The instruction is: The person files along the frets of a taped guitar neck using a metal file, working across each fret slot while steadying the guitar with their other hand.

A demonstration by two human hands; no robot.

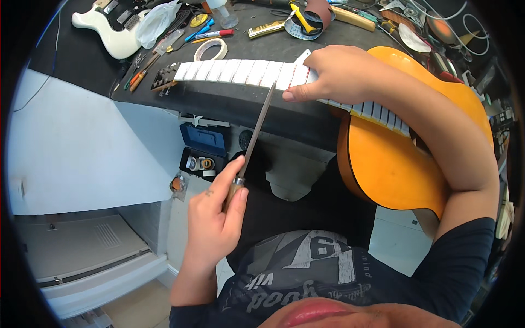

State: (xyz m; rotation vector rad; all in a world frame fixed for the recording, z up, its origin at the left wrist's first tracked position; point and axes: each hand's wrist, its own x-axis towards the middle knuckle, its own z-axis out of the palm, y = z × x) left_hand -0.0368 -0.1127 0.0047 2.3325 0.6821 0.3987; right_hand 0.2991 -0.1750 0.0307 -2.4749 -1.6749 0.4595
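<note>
My left hand (213, 218) grips the wooden handle of a long, thin metal file (257, 130), whose tip meets the fretboard (235, 72) of an acoustic guitar. White covering lies over much of that fretboard, with fret lines showing across it. My right hand (325, 74) is closed over the neck just right of the file's tip, thumb along the near side. The guitar's orange body (396, 175) lies at the right beneath my forearm, and its headstock (165, 79) points left along the dark bench's edge.
The dark bench (76, 65) holds a white electric guitar (112, 35), plastic bag (153, 30), tape roll (210, 52), screwdrivers (142, 74), and clutter at the back right. Below sit an open toolbox (202, 158) and, at lower left, a white cabinet (87, 153).
</note>
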